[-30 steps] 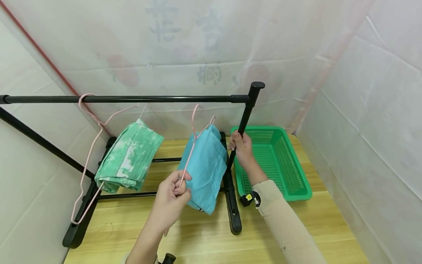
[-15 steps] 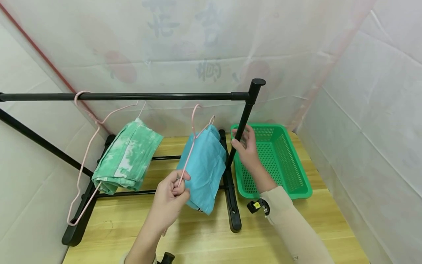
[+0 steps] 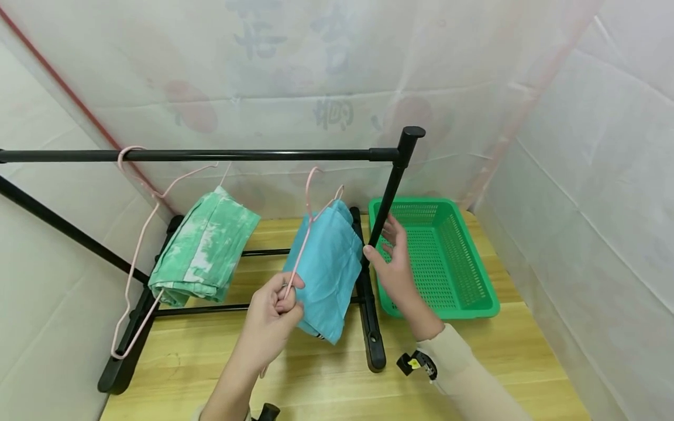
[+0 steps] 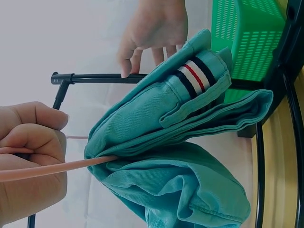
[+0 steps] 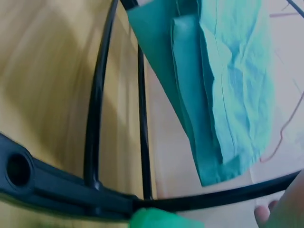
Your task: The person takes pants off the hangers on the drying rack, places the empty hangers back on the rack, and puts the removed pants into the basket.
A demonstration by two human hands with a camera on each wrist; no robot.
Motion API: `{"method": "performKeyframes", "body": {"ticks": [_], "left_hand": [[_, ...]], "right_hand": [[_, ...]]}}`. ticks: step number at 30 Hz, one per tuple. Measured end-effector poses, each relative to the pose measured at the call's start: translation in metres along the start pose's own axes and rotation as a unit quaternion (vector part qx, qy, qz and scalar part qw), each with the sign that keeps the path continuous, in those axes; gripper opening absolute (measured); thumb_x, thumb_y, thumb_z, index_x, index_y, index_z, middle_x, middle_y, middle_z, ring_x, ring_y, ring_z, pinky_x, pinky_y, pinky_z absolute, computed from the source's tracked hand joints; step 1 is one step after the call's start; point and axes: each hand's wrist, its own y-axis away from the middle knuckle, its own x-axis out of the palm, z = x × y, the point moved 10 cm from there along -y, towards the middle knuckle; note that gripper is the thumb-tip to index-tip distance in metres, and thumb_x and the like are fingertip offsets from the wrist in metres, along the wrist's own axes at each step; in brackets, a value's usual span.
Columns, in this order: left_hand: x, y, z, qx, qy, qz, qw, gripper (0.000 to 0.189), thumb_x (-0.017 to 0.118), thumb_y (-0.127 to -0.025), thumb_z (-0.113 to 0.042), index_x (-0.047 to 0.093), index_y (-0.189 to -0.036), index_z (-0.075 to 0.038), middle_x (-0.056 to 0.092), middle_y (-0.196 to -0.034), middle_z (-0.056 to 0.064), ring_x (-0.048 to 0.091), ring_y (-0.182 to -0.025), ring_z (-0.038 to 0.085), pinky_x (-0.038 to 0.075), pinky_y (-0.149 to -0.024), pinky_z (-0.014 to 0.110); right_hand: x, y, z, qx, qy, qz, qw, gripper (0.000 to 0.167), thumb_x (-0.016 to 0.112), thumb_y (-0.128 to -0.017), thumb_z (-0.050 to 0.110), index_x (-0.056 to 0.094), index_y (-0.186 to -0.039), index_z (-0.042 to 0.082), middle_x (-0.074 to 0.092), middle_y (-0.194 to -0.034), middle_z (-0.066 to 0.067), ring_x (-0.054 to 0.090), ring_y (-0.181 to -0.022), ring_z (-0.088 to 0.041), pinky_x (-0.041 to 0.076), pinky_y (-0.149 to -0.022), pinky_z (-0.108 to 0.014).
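At the left, a slim pink hanger with a round hook (image 3: 157, 196) hangs on the top rail of a black tubular rack (image 3: 253, 155), a mottled green-and-white cloth (image 3: 205, 251) folded in a soft slab over its lower bar. Farther right, the left hand (image 3: 274, 316) has its fingers clamped on the side of a second slim pink hanger (image 3: 310, 219), whose curved hook shows just below the rail. From it drapes a folded turquoise twill-like garment (image 3: 329, 269), creased in layers, with a striped band of navy, white and red (image 4: 194, 77). Next comes the right hand (image 3: 397, 266), fingers apart around the rack's slanting post; whether they touch it I cannot tell. Just beyond, a rectangular green perforated plastic basket (image 3: 476, 263) sits on the pale, wood-grained bench (image 3: 326, 386).
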Motion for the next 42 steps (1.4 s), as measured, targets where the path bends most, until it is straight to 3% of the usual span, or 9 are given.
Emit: {"method": "performKeyframes", "body": {"ticks": [5,9,12,15,19,27,32,35,42], "left_hand": [[-0.001,0.001,0.0,0.004,0.0,0.0,1.0,0.023,0.052,-0.087,0.018,0.053,-0.106,0.006,0.019,-0.067,0.006,0.019,-0.057,0.016,0.022,-0.05,0.023],[-0.002,0.002,-0.002,0.009,-0.005,0.0,0.9999,0.023,0.052,-0.087,0.018,0.053,-0.106,0.006,0.019,-0.066,0.006,0.019,-0.056,0.017,0.023,-0.05,0.024],[-0.003,0.003,-0.004,0.012,-0.009,-0.003,0.9999,0.023,0.052,-0.086,0.018,0.054,-0.106,0.006,0.019,-0.066,0.006,0.018,-0.056,0.017,0.023,-0.05,0.023],[-0.004,0.003,-0.006,0.016,-0.011,-0.002,0.9998,0.023,0.052,-0.086,0.019,0.054,-0.106,0.006,0.019,-0.066,0.006,0.019,-0.056,0.017,0.024,-0.05,0.023],[-0.004,0.002,-0.006,0.015,-0.014,-0.002,0.9998,0.023,0.052,-0.087,0.019,0.053,-0.106,0.006,0.019,-0.066,0.006,0.019,-0.056,0.016,0.025,-0.051,0.022],[-0.002,0.004,-0.005,0.004,-0.008,0.002,1.0,0.023,0.052,-0.088,0.018,0.054,-0.107,0.006,0.02,-0.066,0.005,0.019,-0.055,0.014,0.023,-0.049,0.022],[-0.002,0.005,-0.005,0.003,-0.006,0.003,1.0,0.022,0.053,-0.088,0.017,0.054,-0.107,0.006,0.019,-0.066,0.004,0.018,-0.055,0.014,0.023,-0.049,0.022],[-0.002,0.006,-0.005,0.004,-0.001,0.004,1.0,0.022,0.053,-0.088,0.017,0.053,-0.107,0.006,0.019,-0.066,0.005,0.018,-0.055,0.016,0.023,-0.049,0.023],[-0.002,0.007,-0.005,0.009,0.01,0.01,0.9999,0.021,0.053,-0.089,0.017,0.052,-0.107,0.007,0.019,-0.068,0.006,0.019,-0.056,0.018,0.024,-0.049,0.024]], "right_hand": [[-0.001,0.014,-0.023,0.028,-0.002,-0.05,0.9984,0.061,0.064,-0.096,0.008,0.031,-0.147,-0.001,0.031,-0.141,-0.022,0.041,-0.124,-0.033,0.038,-0.101,-0.046],[0.016,0.022,-0.059,0.1,-0.054,-0.006,0.9935,0.051,0.063,-0.099,0.013,0.034,-0.139,0.003,0.04,-0.125,-0.02,0.047,-0.106,-0.028,0.047,-0.089,-0.036],[0.036,0.031,-0.078,0.169,-0.086,0.057,0.9802,0.056,0.06,-0.101,0.024,0.028,-0.146,0.013,0.041,-0.135,-0.017,0.05,-0.116,-0.028,0.049,-0.098,-0.043],[0.053,0.038,-0.09,0.211,-0.107,0.104,0.9661,0.072,0.06,-0.101,0.034,0.014,-0.155,0.023,0.031,-0.152,-0.02,0.043,-0.135,-0.036,0.039,-0.108,-0.057],[0.068,0.045,-0.1,0.246,-0.128,0.129,0.9521,0.088,0.062,-0.099,0.04,-0.002,-0.158,0.033,0.015,-0.161,-0.023,0.029,-0.145,-0.042,0.034,-0.111,-0.062],[0.086,0.049,-0.115,0.307,-0.189,0.113,0.9261,0.103,0.067,-0.094,0.044,-0.015,-0.157,0.036,0.0,-0.164,-0.019,0.017,-0.149,-0.042,0.026,-0.116,-0.059],[0.096,0.046,-0.123,0.32,-0.258,0.091,0.9072,0.103,0.065,-0.095,0.046,-0.016,-0.157,0.031,0.001,-0.164,-0.014,0.013,-0.151,-0.033,0.018,-0.122,-0.048],[0.099,0.045,-0.131,0.334,-0.293,0.08,0.8923,0.101,0.065,-0.095,0.047,-0.011,-0.158,0.028,0.008,-0.164,-0.011,0.015,-0.15,-0.029,0.014,-0.123,-0.042],[0.102,0.049,-0.142,0.365,-0.315,0.089,0.8714,0.086,0.063,-0.095,0.05,0.011,-0.158,0.021,0.029,-0.156,-0.007,0.029,-0.144,-0.024,0.018,-0.122,-0.038]]}}
